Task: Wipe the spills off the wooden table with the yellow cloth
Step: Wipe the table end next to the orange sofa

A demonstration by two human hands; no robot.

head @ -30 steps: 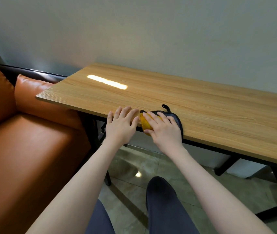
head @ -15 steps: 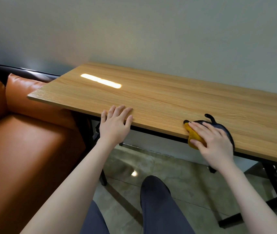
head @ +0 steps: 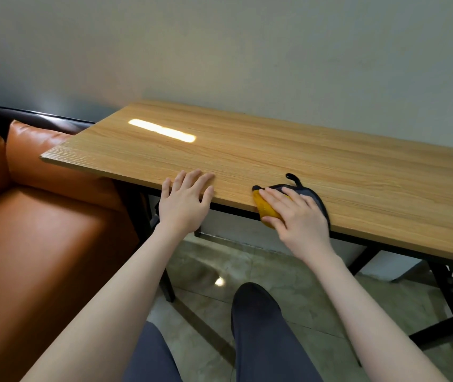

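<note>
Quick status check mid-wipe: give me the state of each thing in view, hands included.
yellow cloth: bunched at the table's near edge, partly overhanging it, pressed under the right hand.
right hand: fingers straight, pressing on the cloth.
left hand: flat, fingers spread, resting on the table's near edge.
wooden table: no spills visible; a bright light reflection near its left end.
orange sofa: beside the table's left end, unoccupied.

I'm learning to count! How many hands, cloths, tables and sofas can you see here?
Hands: 2, the left hand flat on the table and the right hand pressing on the cloth
Cloths: 1, the yellow cloth with a dark edge
Tables: 1, the wooden table
Sofas: 1, the orange sofa
Total: 5
</note>
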